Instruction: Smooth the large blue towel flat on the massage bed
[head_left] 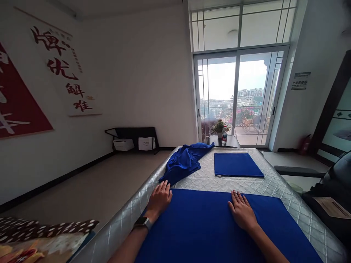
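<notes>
Where the spread blue cloth (203, 226) reaches its far left corner, the left hand (159, 197) lies over it palm down, its fingers extended and unclenched, their tips touching or just beside the near end of a crumpled blue cloth (183, 162). That heap slants away from the left hand, clearly the nearer of the two. Between the hands, the spread cloth lies directly beneath both palms on the silvery quilted tabletop (204, 181), its far edge running crosswise. Further right, a smaller blue cloth (237, 164) lies flat beyond that edge, ahead of the right hand (242, 212), whose fingers are spread, released and pressing nothing but fabric near the edge. The spread cloth's near end is cut off, so its long axis cannot be told; the left palm hides its corner, and the heap's folds conceal its outline.
</notes>
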### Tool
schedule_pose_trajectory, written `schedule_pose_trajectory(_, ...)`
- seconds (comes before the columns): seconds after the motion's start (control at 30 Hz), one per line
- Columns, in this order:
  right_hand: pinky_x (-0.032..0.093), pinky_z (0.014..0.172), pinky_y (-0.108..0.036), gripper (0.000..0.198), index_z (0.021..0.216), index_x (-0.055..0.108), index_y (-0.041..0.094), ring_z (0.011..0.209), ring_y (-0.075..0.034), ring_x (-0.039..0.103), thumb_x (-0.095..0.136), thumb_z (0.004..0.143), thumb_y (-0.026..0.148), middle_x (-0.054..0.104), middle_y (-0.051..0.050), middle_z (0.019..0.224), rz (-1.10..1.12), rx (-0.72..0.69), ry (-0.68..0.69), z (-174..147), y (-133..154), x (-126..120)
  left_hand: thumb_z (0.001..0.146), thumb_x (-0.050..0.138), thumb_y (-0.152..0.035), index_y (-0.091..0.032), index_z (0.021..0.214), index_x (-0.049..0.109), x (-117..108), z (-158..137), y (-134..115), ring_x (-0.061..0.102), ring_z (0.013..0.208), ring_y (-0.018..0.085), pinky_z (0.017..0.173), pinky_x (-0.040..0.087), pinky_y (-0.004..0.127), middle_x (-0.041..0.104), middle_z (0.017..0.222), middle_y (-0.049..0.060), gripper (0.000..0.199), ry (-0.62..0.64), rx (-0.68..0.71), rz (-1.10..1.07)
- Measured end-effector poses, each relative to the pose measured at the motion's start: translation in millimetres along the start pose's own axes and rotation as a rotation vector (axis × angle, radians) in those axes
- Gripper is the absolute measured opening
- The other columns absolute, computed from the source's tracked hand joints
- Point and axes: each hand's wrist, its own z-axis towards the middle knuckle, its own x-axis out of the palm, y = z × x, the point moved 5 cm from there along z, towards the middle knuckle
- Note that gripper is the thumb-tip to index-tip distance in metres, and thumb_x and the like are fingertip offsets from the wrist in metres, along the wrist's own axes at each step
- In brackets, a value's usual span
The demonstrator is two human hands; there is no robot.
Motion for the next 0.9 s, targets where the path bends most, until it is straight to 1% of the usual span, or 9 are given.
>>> schedule_pose_trajectory(0.1,0.009,0.128,-0.043,0.071,0.160,0.026,0.011,0.156,-0.022,0.014,0.018,0.102,0.051,0.023,-0.007,0.167,-0.007,-0.011,0.000,0,2,0,0.099,0.038,-0.029,-0.017,0.136,0.064,-9,1,-81,0.052,0.139,0.027,0.117,0.042,0.043,0.060,0.148,0.011,0.046,0.095,0.097,-0.126)
schedule_pose_trajectory(0.23,0.010,0.128,-0.043,0.070,0.159,0.026,0.011,0.156,-0.021,0.014,0.017,0.102,0.050,0.022,-0.005,0.167,0.001,0.003,0.002,0,-1,-1,0.105,0.031,-0.045,-0.019,0.149,0.050,-5,-4,-195,0.039,0.149,0.022,0.124,0.032,0.042,0.048,0.159,0.008,0.054,0.223,0.348,-0.364)
schedule_pose_trajectory(0.3,0.010,0.128,-0.043,0.070,0.159,0.026,0.011,0.156,-0.021,0.014,0.018,0.102,0.050,0.021,-0.005,0.167,0.008,0.002,0.003,0,-1,-1,0.107,0.023,-0.051,-0.017,0.155,0.042,1,-5,-225,0.031,0.153,0.023,0.126,0.028,0.044,0.040,0.163,0.009,0.061,0.271,0.388,-0.419)
schedule_pose_trajectory(0.37,0.011,0.128,-0.043,0.070,0.159,0.026,0.010,0.156,-0.021,0.014,0.018,0.102,0.050,0.021,-0.006,0.167,0.015,-0.003,0.003,-1,0,-2,0.106,0.017,-0.053,-0.016,0.157,0.036,8,-5,-233,0.027,0.154,0.023,0.126,0.026,0.046,0.035,0.165,0.010,0.066,0.313,0.381,-0.430)
schedule_pose_trajectory(0.43,0.010,0.128,-0.043,0.070,0.159,0.027,0.010,0.156,-0.021,0.014,0.018,0.102,0.050,0.022,-0.006,0.167,0.018,-0.004,0.004,-1,0,-3,0.106,0.016,-0.056,-0.017,0.158,0.033,13,-3,-221,0.025,0.155,0.024,0.127,0.025,0.047,0.032,0.166,0.009,0.068,0.342,0.352,-0.405)
schedule_pose_trajectory(0.5,0.010,0.128,-0.043,0.070,0.159,0.027,0.011,0.156,-0.021,0.013,0.017,0.102,0.050,0.023,-0.006,0.167,0.019,-0.002,0.004,-1,0,-3,0.105,0.017,-0.058,-0.018,0.159,0.033,17,-2,-194,0.025,0.155,0.024,0.127,0.025,0.047,0.031,0.166,0.009,0.069,0.362,0.308,-0.367)
schedule_pose_trajectory(0.7,0.010,0.128,-0.043,0.071,0.160,0.024,0.013,0.156,-0.020,0.012,0.017,0.102,0.051,0.023,-0.004,0.168,0.027,0.008,-0.008,1,-1,1,0.105,0.019,-0.058,-0.018,0.159,0.031,28,-4,-69,0.024,0.155,0.025,0.127,0.022,0.048,0.030,0.167,0.009,0.069,0.375,0.098,-0.280)
schedule_pose_trajectory(0.77,0.011,0.128,-0.043,0.071,0.160,0.024,0.013,0.156,-0.020,0.012,0.018,0.101,0.052,0.023,-0.004,0.168,0.019,0.008,-0.012,1,-1,3,0.105,0.022,-0.056,-0.018,0.159,0.032,32,-7,-37,0.026,0.155,0.026,0.127,0.022,0.048,0.032,0.166,0.009,0.067,0.358,0.042,-0.256)
schedule_pose_trajectory(0.9,0.012,0.128,-0.042,0.070,0.160,0.023,0.014,0.156,-0.020,0.014,0.017,0.101,0.052,0.022,-0.003,0.168,-0.028,0.017,-0.004,2,-1,4,0.105,0.024,-0.054,-0.016,0.158,0.034,39,-9,-10,0.026,0.155,0.026,0.126,0.023,0.049,0.033,0.165,0.011,0.066,0.315,-0.010,-0.237)
